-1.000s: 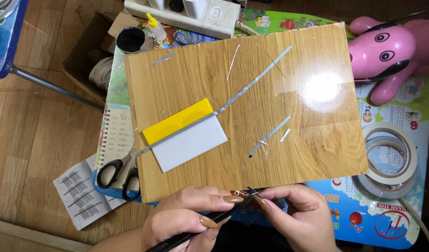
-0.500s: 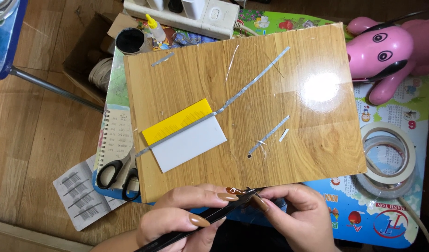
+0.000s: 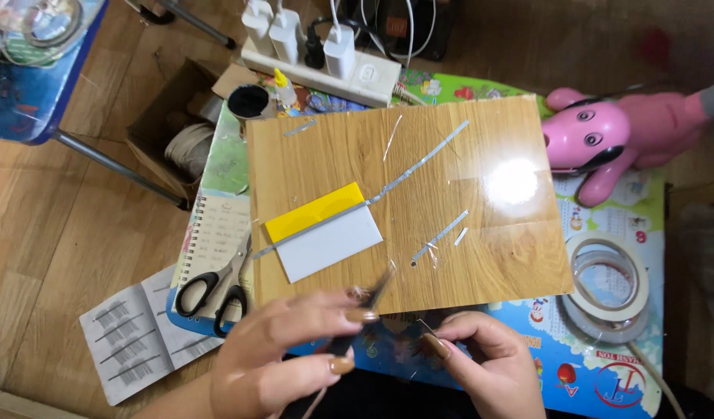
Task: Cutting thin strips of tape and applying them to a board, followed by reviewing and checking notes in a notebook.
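left hand (image 3: 283, 361): near edge, wrapped round a dark thin tool (image 3: 365, 314), tip aimed up-right toward the board; blurred, so it's mid-swing, exact tool kind unclear
right hand (image 3: 481, 365): near, right of the left hand, apart from it; thumb and forefinger pinched on a tiny thin sliver (image 3: 428, 327), held up off the tabletop, probably so the tool tip can get at it
wooden board (image 3: 489, 256): centre, laid over the colourful tabletop (image 3: 605, 365) as a work surface, glare spot on right half
yellow and white card (image 3: 326, 233): on board left-centre, long silver strip (image 3: 407, 172) running diagonally along the seam between the colours and beyond, far-right
short strips (image 3: 441, 237): loose offcuts on the board right of the card
scissors (image 3: 217, 287): left of board, on a spiral notebook (image 3: 213, 233), within reach
leaflet (image 3: 132, 341): near left, on floor
tape rolls (image 3: 609, 283): right, stacked flat on the tabletop
pink toy dog (image 3: 597, 140): far right
power strip (image 3: 326, 70): far, chargers plugged in
glue bottle (image 3: 285, 87): far left, just beside a black cup (image 3: 248, 101)
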